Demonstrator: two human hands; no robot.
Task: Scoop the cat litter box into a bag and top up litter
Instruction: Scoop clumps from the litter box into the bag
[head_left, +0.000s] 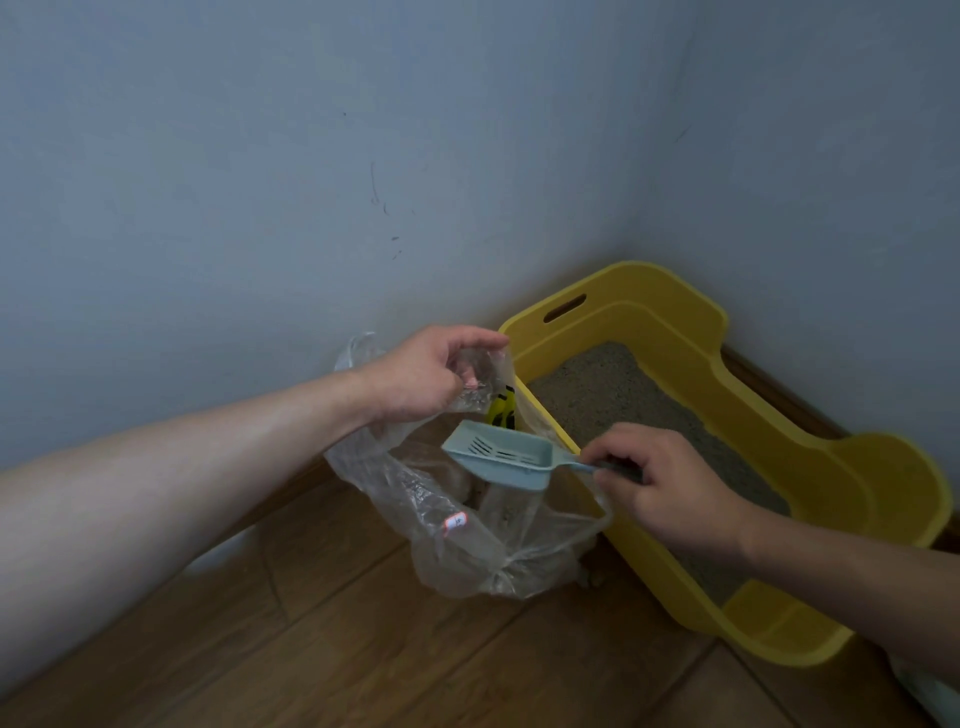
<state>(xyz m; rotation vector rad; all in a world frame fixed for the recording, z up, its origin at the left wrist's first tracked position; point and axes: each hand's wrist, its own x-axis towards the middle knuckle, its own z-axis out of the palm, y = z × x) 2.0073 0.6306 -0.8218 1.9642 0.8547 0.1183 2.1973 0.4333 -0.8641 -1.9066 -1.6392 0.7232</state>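
The bag (467, 545): thin clear plastic film, glossy, heavily crinkled, see-through. The scoop (511, 452): pale blue-grey moulded plastic, matt, smooth, slotted base. The litter box (831, 483): yellow plastic, smooth walls, faint satin sheen. The litter (613, 395): grey-beige granules, rough, dull. The floor (363, 649): brown wood planks, visible grain, smooth, low sheen. The wall (260, 182): painted, matt, a few dark scuffs.

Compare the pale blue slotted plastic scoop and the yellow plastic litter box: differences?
The pale blue slotted plastic scoop is far smaller than the yellow plastic litter box. The scoop is held by the right hand over the clear plastic bag; the box sits on the wooden floor. The scoop looks empty; the box holds grey litter. Both are rigid plastic.
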